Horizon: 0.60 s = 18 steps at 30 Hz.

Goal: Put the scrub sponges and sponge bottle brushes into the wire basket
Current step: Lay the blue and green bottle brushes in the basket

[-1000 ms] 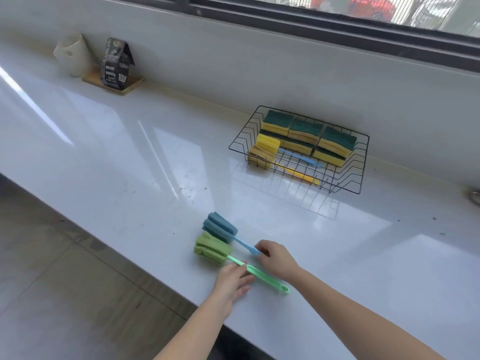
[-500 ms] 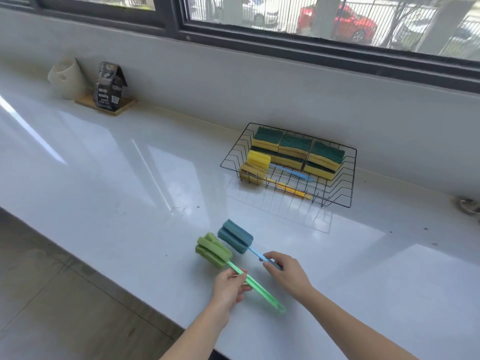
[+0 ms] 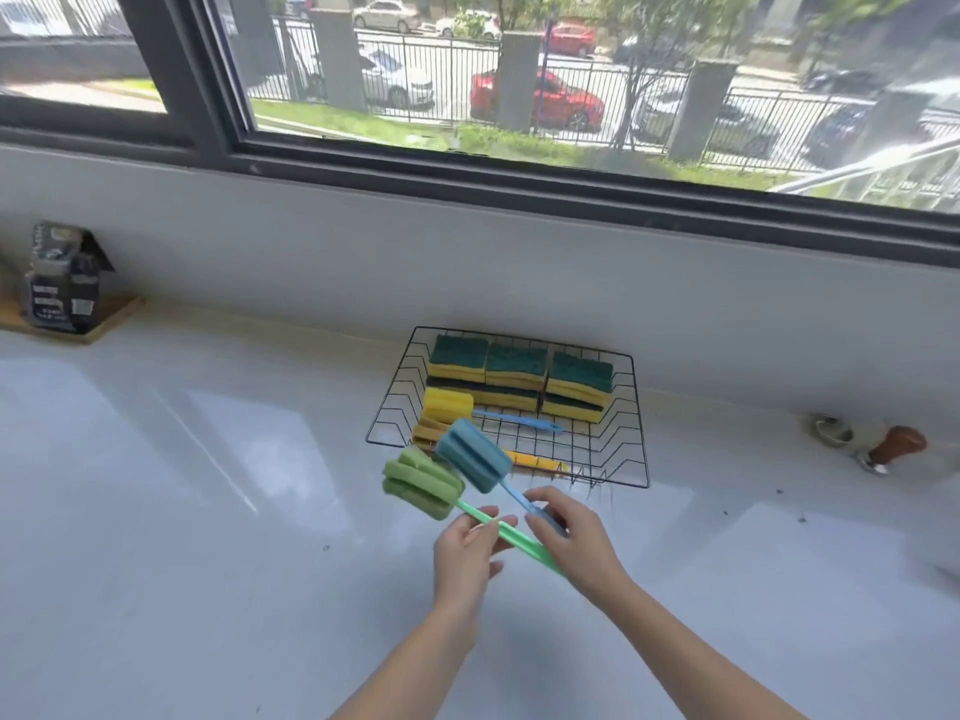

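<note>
- Step in hand: the last two bottle brushes are being carried to the basket (image 3: 640,407), which sits at the back of the counter (image 3: 182,511) under the window (image 3: 519,70).
- The left hand (image 3: 464,556) pinches the handle of the green brush (image 3: 423,483) between thumb and fingers.
- The right hand (image 3: 574,537) has its fingers curled round the handle of the blue brush (image 3: 472,456); the exact grip is partly hidden.
- Both foam heads hang in the air just before the basket's near left corner, apparently touching each other.
- Inside already: stacked scrub sponges (image 3: 519,368) along the back, and two yellow-headed brushes (image 3: 447,406) in front.
- The next move likely calls for lifting both heads over the near rim and laying them on the open wire to the right.
- Well clear: a dark carton (image 3: 65,278) at far left, and a brown-knobbed item (image 3: 896,446) at far right.
</note>
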Each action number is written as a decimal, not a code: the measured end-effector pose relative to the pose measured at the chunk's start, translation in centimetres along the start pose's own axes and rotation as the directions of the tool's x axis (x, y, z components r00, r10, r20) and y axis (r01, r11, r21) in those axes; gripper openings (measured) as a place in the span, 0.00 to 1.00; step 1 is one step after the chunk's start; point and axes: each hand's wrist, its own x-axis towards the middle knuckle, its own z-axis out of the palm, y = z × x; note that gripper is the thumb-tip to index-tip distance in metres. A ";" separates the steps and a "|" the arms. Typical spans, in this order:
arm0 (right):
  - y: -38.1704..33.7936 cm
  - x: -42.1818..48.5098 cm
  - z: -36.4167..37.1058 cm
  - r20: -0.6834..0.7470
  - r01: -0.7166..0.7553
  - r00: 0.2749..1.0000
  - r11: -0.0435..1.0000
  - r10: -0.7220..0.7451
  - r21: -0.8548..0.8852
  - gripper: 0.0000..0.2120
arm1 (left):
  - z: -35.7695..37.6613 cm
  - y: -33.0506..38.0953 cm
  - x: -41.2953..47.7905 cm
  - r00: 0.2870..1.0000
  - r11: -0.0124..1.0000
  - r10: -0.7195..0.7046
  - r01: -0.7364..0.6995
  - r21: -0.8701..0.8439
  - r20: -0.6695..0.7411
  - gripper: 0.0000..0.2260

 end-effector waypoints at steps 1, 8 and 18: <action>-0.4 1.2 -0.6 -0.027 0.008 1.000 1.000 -0.008 0.004 0.07 | 0.5 0.8 0.8 1.000 1.000 0.008 -0.008 -0.019 0.007 0.07; -2.9 9.9 -3.7 -0.095 0.059 0.993 0.995 -0.067 -0.079 0.04 | 4.2 5.2 7.6 0.996 0.965 -0.060 0.042 -0.257 -0.064 0.09; -1.4 18.4 -1.8 0.100 -0.016 0.994 0.954 0.048 -0.300 0.08 | 8.5 6.8 14.4 0.917 0.781 -0.389 0.278 -0.559 -0.087 0.05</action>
